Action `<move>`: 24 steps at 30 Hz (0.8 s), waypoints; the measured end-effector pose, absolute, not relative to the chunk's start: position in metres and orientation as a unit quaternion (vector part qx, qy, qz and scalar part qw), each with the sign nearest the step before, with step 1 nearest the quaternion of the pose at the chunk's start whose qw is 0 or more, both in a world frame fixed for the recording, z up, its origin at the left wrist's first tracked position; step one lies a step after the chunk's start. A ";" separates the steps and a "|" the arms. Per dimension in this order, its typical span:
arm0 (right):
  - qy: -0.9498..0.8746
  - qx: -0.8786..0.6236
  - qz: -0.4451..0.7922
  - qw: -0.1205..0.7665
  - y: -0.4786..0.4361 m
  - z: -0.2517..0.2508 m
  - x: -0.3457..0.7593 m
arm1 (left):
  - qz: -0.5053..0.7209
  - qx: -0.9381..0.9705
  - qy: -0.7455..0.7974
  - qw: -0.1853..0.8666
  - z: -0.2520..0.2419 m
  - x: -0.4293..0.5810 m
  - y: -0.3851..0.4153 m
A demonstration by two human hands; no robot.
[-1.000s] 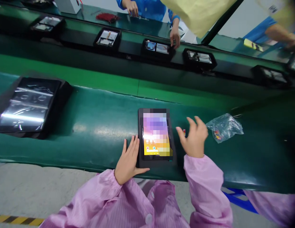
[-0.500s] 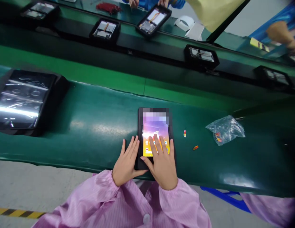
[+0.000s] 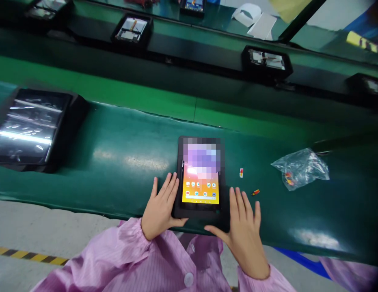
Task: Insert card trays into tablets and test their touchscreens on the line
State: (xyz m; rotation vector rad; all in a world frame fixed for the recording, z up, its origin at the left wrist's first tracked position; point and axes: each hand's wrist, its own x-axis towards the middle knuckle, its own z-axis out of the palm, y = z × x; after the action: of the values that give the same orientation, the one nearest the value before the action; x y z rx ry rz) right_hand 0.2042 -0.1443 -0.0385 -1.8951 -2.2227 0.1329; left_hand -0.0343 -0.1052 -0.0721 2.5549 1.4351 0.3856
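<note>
A black tablet (image 3: pixel 200 211) lies face up in front of me, its screen lit with rows of app icons and its upper part blurred out. My left hand (image 3: pixel 160 205) rests against the tablet's lower left side, fingers stretched out and thumb along the bottom edge. To the right of the tablet, apart from it, my right hand (image 3: pixel 245 227) is spread over the table with nothing in it. Just beyond its fingertips lie a small orange and black piece (image 3: pixel 255 192) and a small red, yellow and white piece (image 3: pixel 241 172).
A clear plastic bag (image 3: pixel 304 168) with small orange pieces lies at the right of the green table (image 3: pixel 130 134). On the left sits a stack of dark, glossy panels (image 3: pixel 30 125). Across the back runs a dark conveyor (image 3: pixel 195 48) bearing several black device housings (image 3: pixel 132 30).
My right hand has lifted off the screen and moved right, beside the tablet. My left hand has stayed put. Across the conveyor, the co-worker's hands and the tilted housing they held have left that spot.
</note>
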 end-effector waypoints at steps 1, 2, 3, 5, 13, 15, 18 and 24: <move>-0.749 -0.652 0.044 0.111 -0.147 -0.041 0.209 | 0.132 0.863 0.481 0.085 -0.072 -0.036 -0.099; -0.747 -0.653 0.048 0.114 -0.146 -0.044 0.212 | 0.133 0.865 0.476 0.080 -0.072 -0.038 -0.090; -0.748 -0.651 0.052 0.119 -0.141 -0.047 0.212 | 0.134 0.868 0.472 0.079 -0.072 -0.040 -0.079; -0.753 -0.644 0.046 0.131 -0.117 -0.053 0.210 | 0.129 0.871 0.466 0.088 -0.073 -0.043 -0.047; -0.711 -0.696 -0.011 0.102 0.097 -0.052 0.215 | 0.147 0.863 0.463 0.140 -0.046 -0.020 0.148; -0.667 -0.738 0.001 0.105 0.133 -0.044 0.211 | 0.164 0.853 0.479 0.126 -0.033 -0.003 0.172; -0.631 -0.761 -0.019 0.147 0.152 -0.035 0.196 | 0.169 0.833 0.515 0.106 -0.014 0.014 0.181; -0.703 -0.627 0.094 0.323 0.148 -0.038 0.100 | 0.212 0.697 0.681 0.070 0.038 -0.113 0.136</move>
State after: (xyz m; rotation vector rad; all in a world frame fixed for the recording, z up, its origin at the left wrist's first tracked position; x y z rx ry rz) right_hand 0.1000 0.1476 -0.0385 -1.6449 -1.8438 0.2479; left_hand -0.1125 0.1363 0.0382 2.0979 2.0498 0.6375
